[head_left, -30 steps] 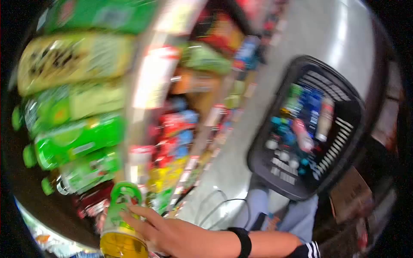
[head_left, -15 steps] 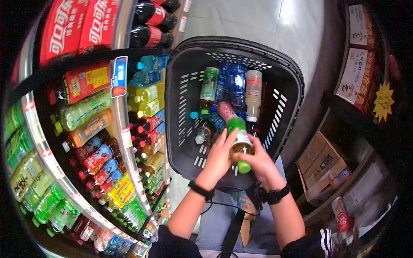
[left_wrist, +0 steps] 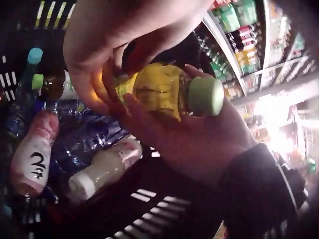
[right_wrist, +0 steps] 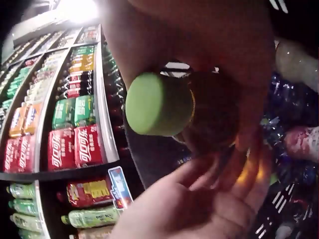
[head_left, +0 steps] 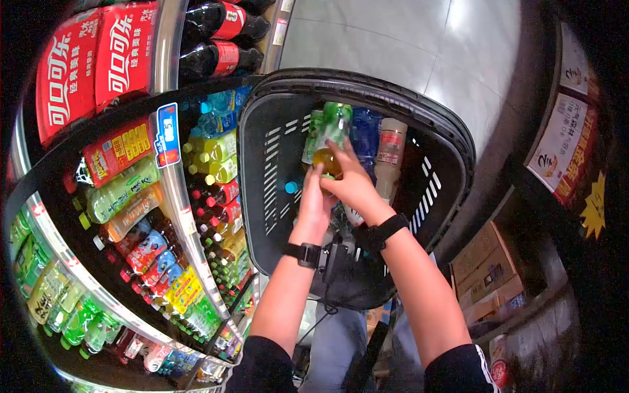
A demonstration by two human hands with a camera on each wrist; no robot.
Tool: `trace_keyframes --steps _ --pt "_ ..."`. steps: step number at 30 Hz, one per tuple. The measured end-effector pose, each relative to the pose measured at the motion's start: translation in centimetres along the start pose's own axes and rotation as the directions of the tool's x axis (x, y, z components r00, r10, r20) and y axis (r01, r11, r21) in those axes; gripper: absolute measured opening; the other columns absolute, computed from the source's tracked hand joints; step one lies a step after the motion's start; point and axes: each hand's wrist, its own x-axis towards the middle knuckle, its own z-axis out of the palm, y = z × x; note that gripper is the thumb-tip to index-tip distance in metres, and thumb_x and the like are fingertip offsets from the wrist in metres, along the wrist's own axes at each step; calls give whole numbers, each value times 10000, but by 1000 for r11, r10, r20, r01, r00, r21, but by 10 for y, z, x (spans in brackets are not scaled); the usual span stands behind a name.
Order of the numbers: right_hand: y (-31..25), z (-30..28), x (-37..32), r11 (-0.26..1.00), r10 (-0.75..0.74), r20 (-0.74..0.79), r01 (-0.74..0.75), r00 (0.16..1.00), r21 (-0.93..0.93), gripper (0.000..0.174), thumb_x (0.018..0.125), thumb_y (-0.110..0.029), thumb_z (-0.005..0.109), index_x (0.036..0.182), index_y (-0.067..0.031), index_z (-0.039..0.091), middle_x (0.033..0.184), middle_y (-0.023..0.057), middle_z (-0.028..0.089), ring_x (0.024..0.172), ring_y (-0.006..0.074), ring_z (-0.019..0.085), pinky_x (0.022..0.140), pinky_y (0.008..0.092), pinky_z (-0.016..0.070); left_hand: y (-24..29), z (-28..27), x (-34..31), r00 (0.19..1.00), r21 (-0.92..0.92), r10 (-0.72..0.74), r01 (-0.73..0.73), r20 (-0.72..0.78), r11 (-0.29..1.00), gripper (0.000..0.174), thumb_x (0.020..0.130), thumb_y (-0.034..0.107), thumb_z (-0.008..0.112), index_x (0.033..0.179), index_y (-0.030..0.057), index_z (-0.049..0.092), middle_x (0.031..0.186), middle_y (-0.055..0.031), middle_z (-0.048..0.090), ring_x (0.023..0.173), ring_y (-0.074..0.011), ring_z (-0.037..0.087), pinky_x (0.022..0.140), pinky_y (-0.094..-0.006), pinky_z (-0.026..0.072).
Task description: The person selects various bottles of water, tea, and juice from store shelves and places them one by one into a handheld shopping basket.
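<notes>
Inside the black shopping basket (head_left: 252,223), both hands hold a bottle of yellow tea (head_left: 337,121) with a green and white label. Its light green cap (left_wrist: 207,94) points back toward the wrists. My right hand (head_left: 357,187) grips the bottle around its cap end, thumb on one side and fingers on the other. Along the opposite side lies my left hand (head_left: 314,206), with its fingers (right_wrist: 234,169) curved against the bottle. Beneath them are a pink bottle (left_wrist: 35,154), a cream-coloured bottle (head_left: 392,141), blue bottles (head_left: 365,134) and another green-labelled bottle (head_left: 312,134), partly covered.
Shelves of drink bottles (head_left: 144,249) line the left side, with red cola packs (head_left: 121,59) at the upper left. The basket's black handle (head_left: 124,108) crosses in front of them. Cardboard boxes (head_left: 488,268) and a priced carton (head_left: 557,141) stand on the right. Grey floor (head_left: 367,39) lies beyond the basket.
The tea bottle came from beside the shelf into the basket, first in one hand, then in both. Since half a second ago it has moved toward the basket's far side.
</notes>
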Motion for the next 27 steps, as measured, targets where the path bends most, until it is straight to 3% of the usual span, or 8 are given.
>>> trace_keyframes --steps 7,12,15,19,21,22,25,27 --pt "53 47 -8 959 262 221 -280 939 51 709 700 -123 564 1352 -12 309 1458 190 125 1064 227 504 861 283 412 -33 -57 47 999 417 -39 37 -4 908 649 810 67 489 1396 78 210 1236 -135 470 1076 -219 493 904 -319 396" --pt "92 73 -25 759 326 73 -307 943 574 590 750 -53 506 1321 -15 366 1308 118 401 1171 195 408 966 286 314 -50 -57 63 995 502 -71 29 66 864 484 824 106 505 1295 32 422 1165 -89 535 1058 -162 476 884 -268 373" --pt "94 63 -28 853 376 23 -356 926 382 468 846 -121 494 1291 -11 398 1153 67 532 1032 157 510 857 257 402 -38 -36 47 998 404 -50 36 24 914 456 842 144 499 1275 17 433 1188 -84 525 1070 -171 478 914 -290 357" --pt "96 43 -39 675 507 197 -529 839 515 346 873 -211 490 1180 -52 501 963 38 602 835 148 579 732 292 464 -31 -37 35 965 629 130 -248 228 736 408 893 193 404 1249 -4 436 1224 -137 502 1136 -189 462 988 -313 335" --pt "89 39 -53 625 444 200 -461 874 630 341 888 -278 457 1158 -73 498 1047 56 585 914 164 572 784 299 455 -48 -52 40 914 602 239 -398 329 692 366 872 160 427 1195 -6 472 1082 -147 579 999 -205 547 870 -310 428" --pt "100 38 -56 627 433 212 -462 876 628 347 895 -287 448 1173 -82 486 1077 54 574 945 166 564 812 306 448 -57 -53 35 951 543 251 -308 178 781 322 846 125 453 1134 -6 514 1016 -144 601 944 -224 568 826 -319 447" --pt "104 49 -53 606 437 119 -390 892 693 329 902 -228 434 1166 -38 483 1017 89 593 840 182 595 723 289 495 -19 -59 -15 874 491 377 -485 306 724 290 886 118 464 1157 17 483 1042 -132 588 964 -184 563 821 -300 450" --pt "42 59 -63 667 239 173 -290 956 686 366 908 -255 419 1188 -24 464 1049 98 584 869 186 597 734 285 495 12 -69 -57 862 365 391 -494 322 789 243 888 75 461 1121 18 498 1024 -91 584 966 -168 564 815 -283 450"
